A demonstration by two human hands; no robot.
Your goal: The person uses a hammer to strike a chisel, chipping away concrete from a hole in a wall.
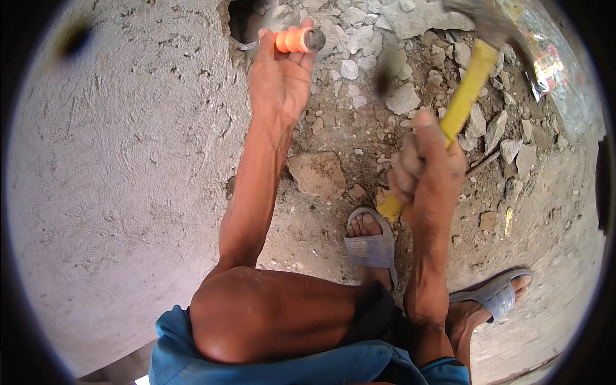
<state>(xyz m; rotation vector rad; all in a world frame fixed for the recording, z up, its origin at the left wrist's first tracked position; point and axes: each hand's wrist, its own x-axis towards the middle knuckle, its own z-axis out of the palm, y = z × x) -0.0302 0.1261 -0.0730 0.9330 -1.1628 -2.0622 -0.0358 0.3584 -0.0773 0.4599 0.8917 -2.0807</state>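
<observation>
My left hand (279,86) is closed around the orange ribbed grip of a chisel (290,41). The chisel lies crosswise, its round grey striking end facing right. Its metal shaft points left toward the broken edge of a dark hole (244,20) in the rough grey wall (135,167); whether the tip touches the wall I cannot tell. My right hand (431,170) grips a hammer (473,83) by its yellow handle. The dark hammer head is raised at the upper right, apart from the chisel.
Broken concrete chunks (404,99) and loose dirt cover the ground ahead. A larger flat stone (317,174) lies beside my left forearm. At the far right is clear crumpled plastic (564,77). My feet, in grey sandals (372,249), rest on the dusty floor.
</observation>
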